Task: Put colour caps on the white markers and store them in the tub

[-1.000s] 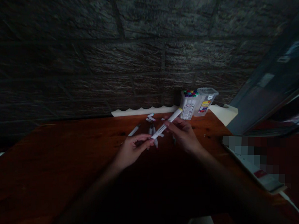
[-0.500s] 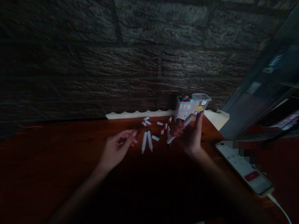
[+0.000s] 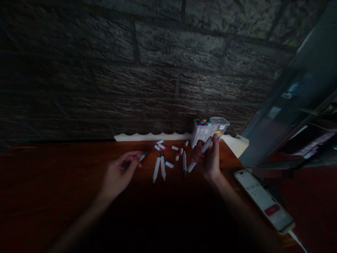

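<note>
My right hand (image 3: 208, 159) is closed round a white marker (image 3: 200, 154), held slanted, its upper end close to the clear marker box (image 3: 202, 131) full of coloured-capped markers. My left hand (image 3: 119, 172) is curled in a pinch on a small cap (image 3: 143, 155) at its fingertips, left of the loose pens. Between the hands, several white markers (image 3: 159, 166) and loose caps (image 3: 169, 164) lie scattered on the dark red wooden table (image 3: 58, 181).
A second clear container (image 3: 220, 125) stands beside the marker box by the dark brick wall. A white wavy strip (image 3: 146, 136) runs along the table's back edge. A phone (image 3: 263, 199) with a lit screen and a cable lies at the right.
The hands came apart: the right hand carried the marker up toward the box, the left hand drew away to the left with the cap. The view tilted so the table sits lower.
</note>
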`<state>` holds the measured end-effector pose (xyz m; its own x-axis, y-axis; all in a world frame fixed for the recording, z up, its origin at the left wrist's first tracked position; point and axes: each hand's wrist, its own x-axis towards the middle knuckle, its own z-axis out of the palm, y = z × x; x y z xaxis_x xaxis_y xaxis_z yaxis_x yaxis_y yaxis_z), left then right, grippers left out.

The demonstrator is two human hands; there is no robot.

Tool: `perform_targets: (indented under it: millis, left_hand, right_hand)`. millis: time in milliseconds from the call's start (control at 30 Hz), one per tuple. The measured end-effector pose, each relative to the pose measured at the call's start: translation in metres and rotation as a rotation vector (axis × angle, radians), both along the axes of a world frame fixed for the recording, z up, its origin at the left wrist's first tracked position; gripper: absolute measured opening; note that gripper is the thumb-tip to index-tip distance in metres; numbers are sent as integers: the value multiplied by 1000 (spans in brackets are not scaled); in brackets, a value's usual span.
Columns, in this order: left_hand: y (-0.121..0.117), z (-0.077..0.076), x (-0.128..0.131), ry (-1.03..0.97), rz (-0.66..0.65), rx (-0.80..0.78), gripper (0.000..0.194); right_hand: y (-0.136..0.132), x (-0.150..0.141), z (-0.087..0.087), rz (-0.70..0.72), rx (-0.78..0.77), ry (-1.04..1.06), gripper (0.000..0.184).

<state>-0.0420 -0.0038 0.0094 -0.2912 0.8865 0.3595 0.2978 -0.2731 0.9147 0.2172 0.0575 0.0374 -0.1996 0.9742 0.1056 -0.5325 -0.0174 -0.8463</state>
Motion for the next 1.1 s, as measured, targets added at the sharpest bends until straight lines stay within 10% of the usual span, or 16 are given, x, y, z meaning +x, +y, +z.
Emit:
perform_targets:
  millis: [333, 567, 800, 1100]
  left_hand:
    - [12, -14, -22, 377, 52, -48, 30]
    - [13, -12, -23, 460, 69, -26, 38]
    - [11, -7, -19, 454, 65, 11, 37]
    - [13, -9, -23, 459, 79, 2, 38]
  right_hand:
    - [9, 30, 5, -640, 230, -415, 50]
    - [37, 91, 64, -1088, 501, -908, 49]
    - [72, 89, 88, -777, 471, -1586, 41]
    - [92, 82, 76, -678, 625, -1608, 50]
